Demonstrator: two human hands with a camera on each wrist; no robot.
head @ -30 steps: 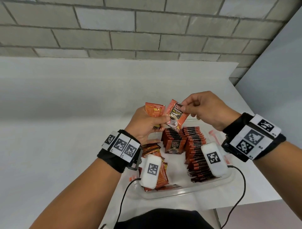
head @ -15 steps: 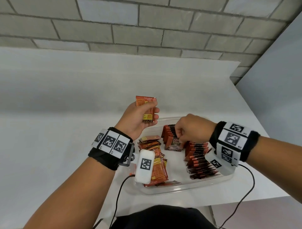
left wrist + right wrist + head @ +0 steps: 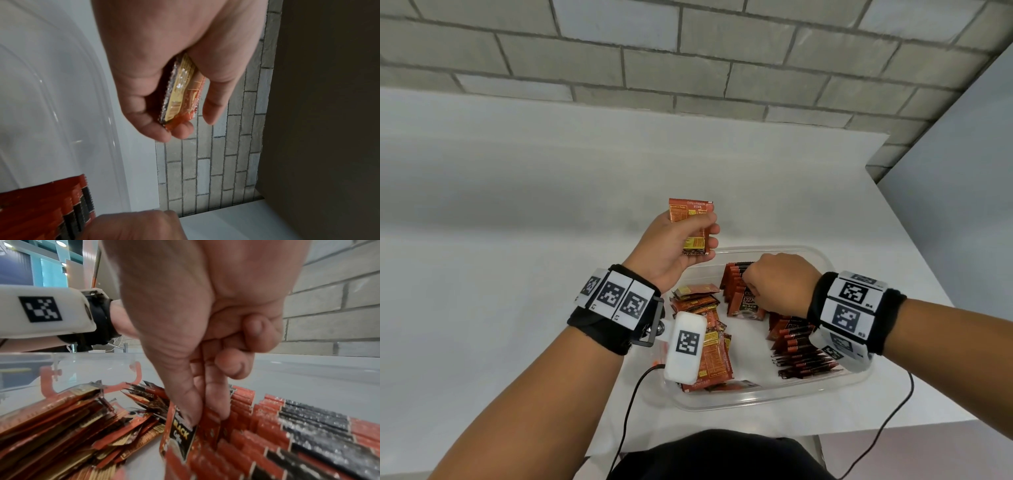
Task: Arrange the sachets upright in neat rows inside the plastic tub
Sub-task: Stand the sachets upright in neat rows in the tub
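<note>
We see the left hand (image 3: 671, 246) raised just above the far-left corner of the clear plastic tub (image 3: 739, 404), fingers and thumb curled round a small stack of orange sachets (image 3: 690, 226), held upright w/ the back print facing us; in the left wrist view the same held sachets (image 3: 180, 91) sit edge-on between thumb and fingers. The right hand (image 3: 779, 286) is down inside the tub, thumb and fingertips (image 3: 191, 415) pinching the front sachet (image 3: 180, 439) of the upright row (image 3: 736, 284) at approx 12 o'clock in the tub. A second standing row (image 3: 798, 346) fills the 3 o'clock side. Loose sachets (image 3: 709, 346) lie flat in a heap at 9 o'clock, partly behind the left wrist cam. The tub sits on a white table (image 3: 517, 274), near its front edge.
</note>
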